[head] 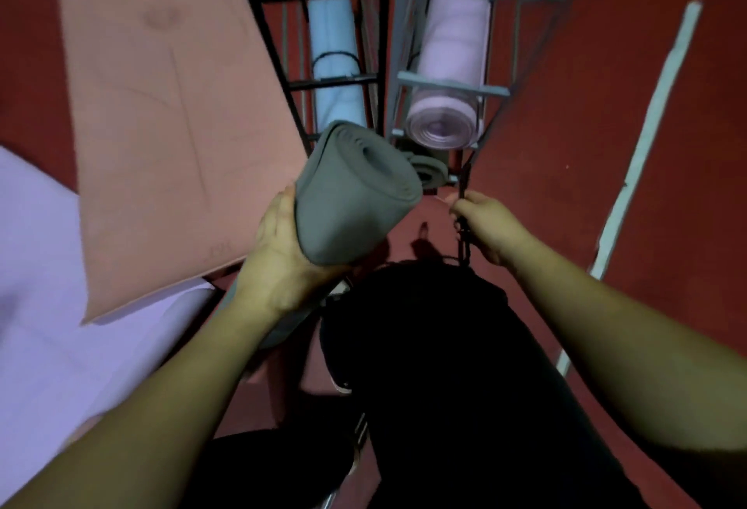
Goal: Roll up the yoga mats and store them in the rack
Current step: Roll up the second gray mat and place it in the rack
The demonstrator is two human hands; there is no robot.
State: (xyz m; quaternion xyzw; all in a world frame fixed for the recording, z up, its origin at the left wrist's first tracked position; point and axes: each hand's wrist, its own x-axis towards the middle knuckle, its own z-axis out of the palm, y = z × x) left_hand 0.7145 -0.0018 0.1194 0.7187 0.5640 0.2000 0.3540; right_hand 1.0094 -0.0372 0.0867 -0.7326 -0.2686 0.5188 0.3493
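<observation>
Red floor (566,144) bearing an unrolled pink mat (169,124) just left of the black rack (283,63), its near corner overlapping an unrolled lilac mat (40,306), with a grey rack (444,84) just right of the black rack and a pale strip (646,136) farther right.

The rolled grey mat (355,193) looks like matt, soft foam. Behind it, the black rack (279,63) and grey rack (452,88) are painted metal bars. The pink mat (161,124) beside the black rack is smooth and matt, and the red floor (586,124) dull.
</observation>
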